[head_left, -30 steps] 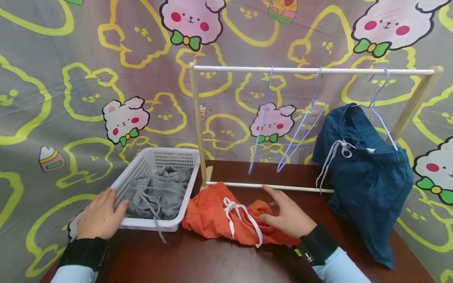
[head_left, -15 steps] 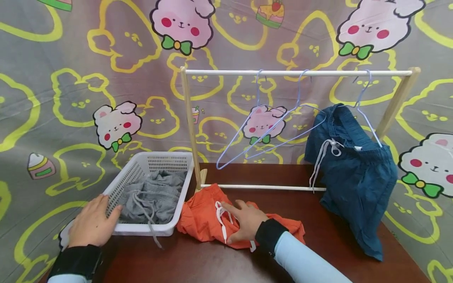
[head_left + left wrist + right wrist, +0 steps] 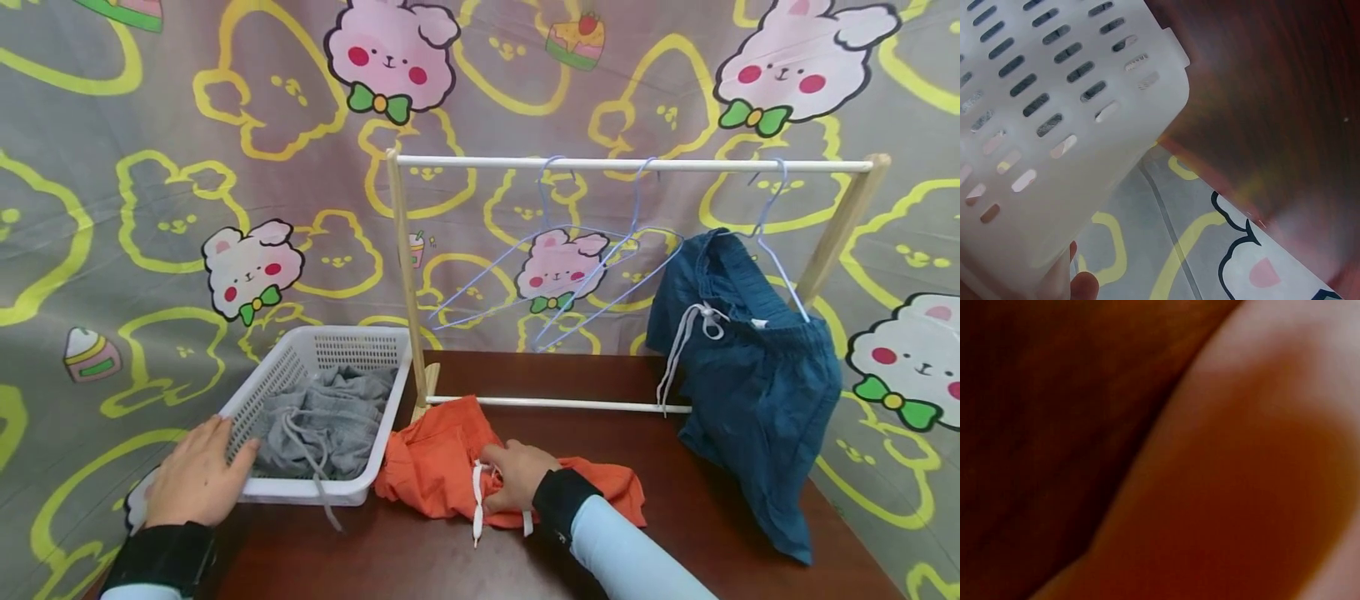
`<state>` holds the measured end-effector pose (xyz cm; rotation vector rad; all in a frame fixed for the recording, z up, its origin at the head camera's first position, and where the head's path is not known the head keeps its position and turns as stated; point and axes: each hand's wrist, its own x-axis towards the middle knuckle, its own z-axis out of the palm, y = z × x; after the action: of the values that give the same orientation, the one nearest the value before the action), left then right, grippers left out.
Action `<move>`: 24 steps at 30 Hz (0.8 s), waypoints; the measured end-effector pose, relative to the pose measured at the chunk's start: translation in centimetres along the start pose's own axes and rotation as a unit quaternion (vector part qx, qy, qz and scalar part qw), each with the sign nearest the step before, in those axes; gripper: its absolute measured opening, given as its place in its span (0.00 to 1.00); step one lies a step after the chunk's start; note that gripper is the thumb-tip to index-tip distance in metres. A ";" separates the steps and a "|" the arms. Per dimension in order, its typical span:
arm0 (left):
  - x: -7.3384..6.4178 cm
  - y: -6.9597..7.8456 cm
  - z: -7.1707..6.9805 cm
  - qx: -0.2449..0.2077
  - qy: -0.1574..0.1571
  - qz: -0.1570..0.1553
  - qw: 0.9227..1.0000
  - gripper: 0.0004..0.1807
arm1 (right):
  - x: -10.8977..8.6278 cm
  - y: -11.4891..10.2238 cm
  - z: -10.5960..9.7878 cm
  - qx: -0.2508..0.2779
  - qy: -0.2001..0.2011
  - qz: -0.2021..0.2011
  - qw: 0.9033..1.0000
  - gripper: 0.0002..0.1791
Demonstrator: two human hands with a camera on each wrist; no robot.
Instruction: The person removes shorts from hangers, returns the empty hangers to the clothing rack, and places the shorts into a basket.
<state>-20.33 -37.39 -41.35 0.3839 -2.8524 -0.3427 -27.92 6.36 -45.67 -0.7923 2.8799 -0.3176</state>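
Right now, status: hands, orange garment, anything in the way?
Left hand on white basket. Right hand on orange garment, grip unclear. Garment on table. White drawstring by right hand, possible snag.

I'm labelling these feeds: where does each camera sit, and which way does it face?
Head: worn on the head, facing forward and down at clothes rack, white basket and orange garment; left hand, right hand and sleeves show.
Left wrist: worn on left wrist, facing the basket's slotted wall; fingertips show at the bottom.
Right wrist: worn on right wrist, facing that hand's work; blurred, probably skin.
Shared: head and left wrist both show basket and tabletop.
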 end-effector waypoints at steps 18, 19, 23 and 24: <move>0.0 0.0 -0.1 0.002 -0.010 -0.008 1.000 0.45 | -0.4 1.6 -0.3 0.184 0.073 -0.005 0.980 0.22; -0.1 -0.1 -0.1 0.003 -0.012 -0.010 1.000 0.45 | -0.5 1.7 -0.3 0.215 0.085 -0.006 0.973 0.21; -0.1 -0.1 0.0 0.003 -0.014 -0.011 1.000 0.46 | -0.7 1.4 -0.2 0.308 0.152 -0.008 0.939 0.20; -0.1 -0.1 0.1 0.003 -0.013 -0.009 1.000 0.46 | -0.7 1.0 -0.4 0.328 0.167 -0.006 0.930 0.21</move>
<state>-20.24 -37.48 -41.46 0.4086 -2.8779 -0.3463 -27.87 7.68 -45.50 -0.6656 2.7345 -1.4410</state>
